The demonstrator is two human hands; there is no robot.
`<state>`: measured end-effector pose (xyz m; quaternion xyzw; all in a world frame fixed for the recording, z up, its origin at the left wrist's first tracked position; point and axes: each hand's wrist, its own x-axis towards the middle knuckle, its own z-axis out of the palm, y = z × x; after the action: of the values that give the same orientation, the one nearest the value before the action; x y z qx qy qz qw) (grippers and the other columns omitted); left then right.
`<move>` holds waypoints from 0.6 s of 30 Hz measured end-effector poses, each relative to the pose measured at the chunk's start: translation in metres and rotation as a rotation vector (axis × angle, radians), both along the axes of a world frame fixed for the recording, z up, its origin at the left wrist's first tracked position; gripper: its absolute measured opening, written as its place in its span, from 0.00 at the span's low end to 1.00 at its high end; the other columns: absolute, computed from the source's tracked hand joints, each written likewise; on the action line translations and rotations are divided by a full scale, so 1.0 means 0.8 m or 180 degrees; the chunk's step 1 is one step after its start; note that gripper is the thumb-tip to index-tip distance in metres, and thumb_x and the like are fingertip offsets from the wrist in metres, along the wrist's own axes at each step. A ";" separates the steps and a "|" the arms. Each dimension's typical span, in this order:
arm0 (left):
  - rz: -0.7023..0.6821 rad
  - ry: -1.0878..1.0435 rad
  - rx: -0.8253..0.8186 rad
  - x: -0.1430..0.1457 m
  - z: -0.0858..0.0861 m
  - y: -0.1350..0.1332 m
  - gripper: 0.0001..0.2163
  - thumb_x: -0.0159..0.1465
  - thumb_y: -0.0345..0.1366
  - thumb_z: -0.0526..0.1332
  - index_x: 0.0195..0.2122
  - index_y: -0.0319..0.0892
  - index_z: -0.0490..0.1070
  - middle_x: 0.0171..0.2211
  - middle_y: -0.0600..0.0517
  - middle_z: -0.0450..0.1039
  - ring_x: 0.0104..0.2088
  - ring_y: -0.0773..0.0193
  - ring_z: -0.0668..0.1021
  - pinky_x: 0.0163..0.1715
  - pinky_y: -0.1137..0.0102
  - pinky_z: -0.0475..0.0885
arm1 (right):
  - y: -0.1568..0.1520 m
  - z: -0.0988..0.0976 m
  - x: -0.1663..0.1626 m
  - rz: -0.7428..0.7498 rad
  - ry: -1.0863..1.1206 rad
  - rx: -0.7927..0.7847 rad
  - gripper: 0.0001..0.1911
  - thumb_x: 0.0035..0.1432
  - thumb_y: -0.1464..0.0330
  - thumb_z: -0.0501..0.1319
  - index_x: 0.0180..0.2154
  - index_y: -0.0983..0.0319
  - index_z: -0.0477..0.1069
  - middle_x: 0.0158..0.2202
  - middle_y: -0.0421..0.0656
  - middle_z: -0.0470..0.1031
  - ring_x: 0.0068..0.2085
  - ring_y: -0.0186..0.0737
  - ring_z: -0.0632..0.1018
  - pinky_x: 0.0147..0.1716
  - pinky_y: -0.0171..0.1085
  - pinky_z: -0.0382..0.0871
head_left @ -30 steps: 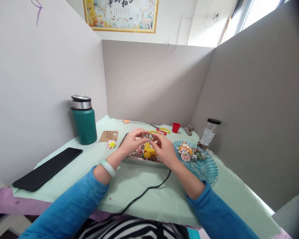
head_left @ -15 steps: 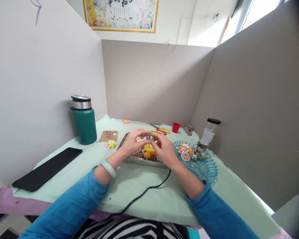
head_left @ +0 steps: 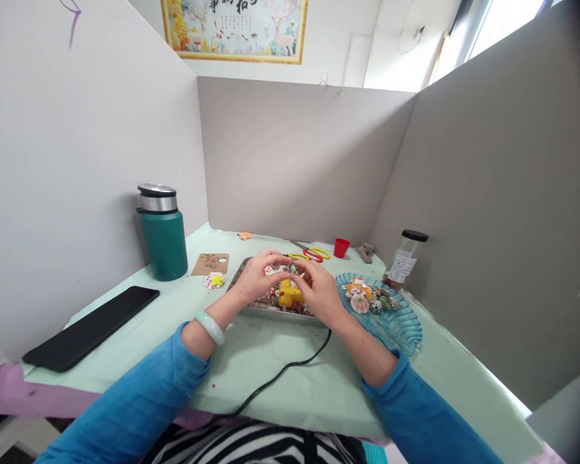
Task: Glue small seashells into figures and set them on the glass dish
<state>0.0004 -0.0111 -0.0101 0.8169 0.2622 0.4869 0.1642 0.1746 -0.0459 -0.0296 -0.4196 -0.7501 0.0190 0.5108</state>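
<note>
My left hand point(head_left: 257, 277) and my right hand point(head_left: 319, 290) meet above a metal tray point(head_left: 270, 310) of small painted shells. Both hands pinch a small shell piece point(head_left: 290, 267) between their fingertips. A yellow glue gun point(head_left: 289, 293) lies in the tray just below my fingers, and its black cord point(head_left: 280, 374) runs toward me over the pale green table cover. A pale bangle sits on my left wrist. To the right stands a blue glass dish point(head_left: 399, 325) with several decorated shells.
A green flask point(head_left: 162, 233) stands at the left and a black phone point(head_left: 91, 327) lies near the front left. A brown card point(head_left: 211, 263), scissors point(head_left: 310, 252), a red cup point(head_left: 341, 247) and a clear jar point(head_left: 406, 259) sit farther back. Partition walls enclose three sides.
My hands have dipped slightly toward the tray, and the fingers have shifted a little around the small shell piece. Nothing else has moved.
</note>
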 end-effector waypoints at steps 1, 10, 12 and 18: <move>0.0009 0.0003 -0.0014 0.000 0.000 0.000 0.12 0.57 0.39 0.64 0.42 0.45 0.75 0.41 0.49 0.71 0.42 0.62 0.74 0.46 0.67 0.68 | 0.000 0.000 0.000 -0.0007 0.0005 -0.0005 0.13 0.59 0.67 0.57 0.45 0.61 0.70 0.41 0.46 0.74 0.31 0.36 0.73 0.34 0.36 0.68; -0.0084 -0.0193 -0.0588 -0.001 0.003 -0.001 0.13 0.55 0.40 0.65 0.40 0.42 0.74 0.43 0.47 0.72 0.42 0.61 0.74 0.43 0.67 0.68 | -0.002 0.002 -0.001 -0.0012 0.0011 -0.0024 0.13 0.60 0.66 0.56 0.46 0.61 0.70 0.42 0.46 0.74 0.32 0.36 0.74 0.35 0.36 0.68; -0.0155 -0.0348 -0.0887 -0.001 0.002 0.000 0.14 0.54 0.40 0.66 0.40 0.41 0.74 0.42 0.47 0.72 0.41 0.61 0.74 0.43 0.66 0.68 | -0.002 0.002 -0.001 0.0000 0.0028 -0.0023 0.13 0.60 0.65 0.56 0.46 0.61 0.70 0.41 0.45 0.74 0.32 0.36 0.73 0.35 0.36 0.68; -0.0504 -0.1131 -0.2086 -0.004 -0.001 0.008 0.17 0.50 0.41 0.69 0.39 0.39 0.75 0.38 0.48 0.74 0.38 0.63 0.74 0.42 0.66 0.67 | -0.004 0.004 0.000 -0.0163 0.0137 0.0146 0.11 0.64 0.66 0.50 0.39 0.60 0.70 0.39 0.44 0.74 0.39 0.39 0.73 0.39 0.37 0.65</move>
<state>-0.0030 -0.0048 -0.0111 0.6416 0.3076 0.4970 0.4967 0.1746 -0.0491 -0.0262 -0.4263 -0.7282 -0.0024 0.5366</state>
